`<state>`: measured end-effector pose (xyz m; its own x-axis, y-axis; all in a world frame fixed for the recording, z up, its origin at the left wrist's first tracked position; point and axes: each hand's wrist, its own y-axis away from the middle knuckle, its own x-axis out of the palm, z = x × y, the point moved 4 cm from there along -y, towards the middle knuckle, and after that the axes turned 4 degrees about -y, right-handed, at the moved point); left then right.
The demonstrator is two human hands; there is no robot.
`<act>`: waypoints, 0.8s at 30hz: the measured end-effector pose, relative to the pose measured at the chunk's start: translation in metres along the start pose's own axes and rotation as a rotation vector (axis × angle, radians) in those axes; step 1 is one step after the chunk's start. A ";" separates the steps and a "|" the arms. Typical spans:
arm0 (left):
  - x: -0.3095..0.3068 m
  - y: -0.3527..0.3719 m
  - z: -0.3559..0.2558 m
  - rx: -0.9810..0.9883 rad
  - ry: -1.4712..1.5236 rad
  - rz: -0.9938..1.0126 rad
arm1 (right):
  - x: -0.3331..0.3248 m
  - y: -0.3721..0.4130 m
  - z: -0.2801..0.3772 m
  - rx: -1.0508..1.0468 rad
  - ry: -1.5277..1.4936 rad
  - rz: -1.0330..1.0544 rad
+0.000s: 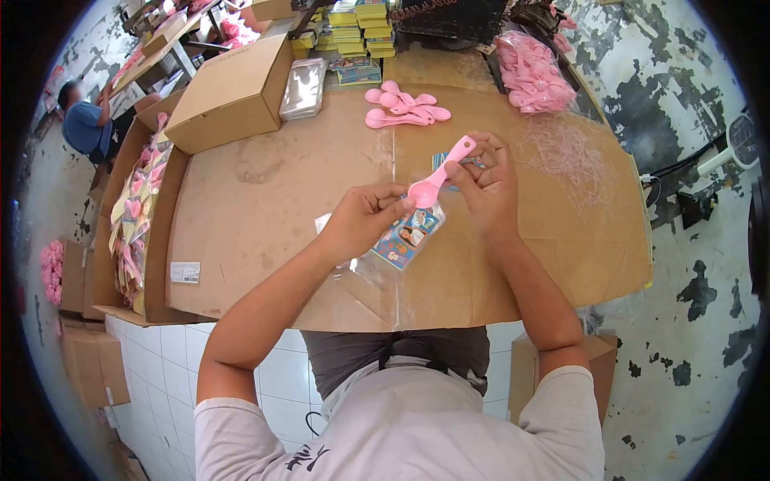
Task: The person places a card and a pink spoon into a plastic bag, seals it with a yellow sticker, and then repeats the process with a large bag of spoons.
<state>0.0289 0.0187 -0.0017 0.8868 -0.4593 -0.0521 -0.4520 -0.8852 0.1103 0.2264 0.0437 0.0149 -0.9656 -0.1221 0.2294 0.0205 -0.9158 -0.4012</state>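
A pink measuring spoon is held up over the table between both hands, bowl to the left and handle slanting up to the right. My right hand pinches its handle. At the bowl, the thumb and fingers of my left hand are closed, with clear plastic bag film around them. Below the bowl hangs a colourful printed card in the clear film. Part of another printed card shows behind the handle, mostly hidden by the right hand. Farther back lies a small pile of pink spoons.
Cardboard covers the table. A clear bag of pink spoons and a tangle of thin strips lie at the right. At left stand a box of packed spoons and a closed carton. Card stacks sit behind; a person sits far left.
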 end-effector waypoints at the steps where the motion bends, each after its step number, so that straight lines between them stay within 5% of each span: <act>1: -0.001 -0.003 0.005 0.015 0.053 0.006 | -0.001 0.000 -0.005 -0.033 -0.008 0.012; 5: -0.005 -0.007 0.011 0.103 0.210 0.006 | -0.004 0.005 -0.016 0.130 0.015 0.154; 7: -0.005 -0.005 0.006 0.116 0.222 -0.005 | 0.001 0.003 -0.006 0.034 0.181 0.362; 11: -0.008 -0.004 0.003 0.110 0.175 0.037 | 0.013 -0.001 0.020 0.244 -0.009 0.271; 14: -0.005 -0.001 0.000 0.121 0.169 0.097 | 0.026 -0.002 0.041 -0.156 0.327 0.556; 17: -0.005 0.004 -0.006 0.113 0.205 0.100 | 0.035 0.002 0.059 -0.174 0.557 0.643; 20: -0.007 0.005 -0.012 0.266 0.205 0.003 | 0.052 -0.004 0.102 -0.444 0.639 0.670; 24: -0.009 0.010 -0.020 0.339 0.163 -0.016 | 0.062 -0.004 0.141 -0.488 1.114 0.680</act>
<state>0.0185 0.0152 0.0194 0.8855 -0.4514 0.1103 -0.4201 -0.8791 -0.2251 0.2029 -0.0142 0.1555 -0.5037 0.0925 -0.8589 0.6947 -0.5477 -0.4663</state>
